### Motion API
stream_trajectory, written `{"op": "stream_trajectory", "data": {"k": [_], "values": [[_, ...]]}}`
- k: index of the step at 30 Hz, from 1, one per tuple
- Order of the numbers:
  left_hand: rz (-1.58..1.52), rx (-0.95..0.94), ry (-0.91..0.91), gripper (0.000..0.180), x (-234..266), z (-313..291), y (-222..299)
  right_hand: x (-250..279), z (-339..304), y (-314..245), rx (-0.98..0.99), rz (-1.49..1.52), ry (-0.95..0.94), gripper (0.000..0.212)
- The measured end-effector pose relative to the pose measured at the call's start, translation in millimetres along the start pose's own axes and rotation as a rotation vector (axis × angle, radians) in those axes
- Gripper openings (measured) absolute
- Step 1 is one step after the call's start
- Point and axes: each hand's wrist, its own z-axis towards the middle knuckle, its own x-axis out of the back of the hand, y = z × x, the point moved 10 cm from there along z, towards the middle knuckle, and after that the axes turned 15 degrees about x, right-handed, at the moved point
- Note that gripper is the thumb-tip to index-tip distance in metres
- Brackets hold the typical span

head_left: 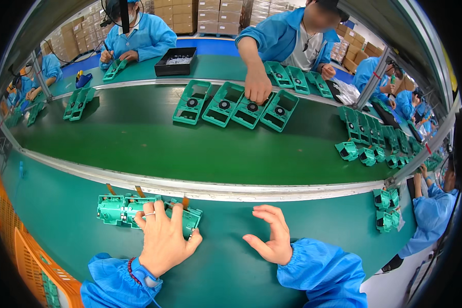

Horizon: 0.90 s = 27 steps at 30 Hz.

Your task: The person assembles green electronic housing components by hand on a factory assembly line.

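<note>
Several green plastic housings (113,209) lie side by side in a row on the near bench, with orange flex ribbons (140,191) sticking up from their far edges. My left hand (164,244) reaches over the right part of the row. Its fingers curl over the rightmost housing (192,217) and its thumb presses near that part's near right corner; the palm hides some of the row. To the right, my right hand (272,236) is held over the bench with nothing in it, thumb and fingers apart.
A metal rail (215,191) separates my bench from a green conveyor belt (190,159) carrying green frames (224,104). A co-worker's hand (257,87) touches one frame. More green parts (387,210) sit at the bench's right end. An orange crate (41,267) stands at left.
</note>
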Motion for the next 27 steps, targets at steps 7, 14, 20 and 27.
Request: {"op": "stream_trajectory", "data": {"k": [7,14,20,27], "values": [[-0.023,0.093,-0.012,0.048,-18.4,2.1,-20.9,2.6,-1.6,2.0,-0.016,-0.004,-0.011,0.041],[0.051,0.122,-0.064,0.056,-2.7,8.9,-21.1,56.9,22.9,15.0,0.083,-0.289,0.080,0.031],[-0.376,-0.393,-0.019,0.045,20.7,-11.4,74.7,234.1,-3.5,136.7,-0.187,-0.729,0.523,0.035],[-0.679,-0.526,-0.211,0.037,-59.9,-39.7,125.3,337.1,-59.2,209.6,-0.404,-1.432,0.488,0.066]]}}
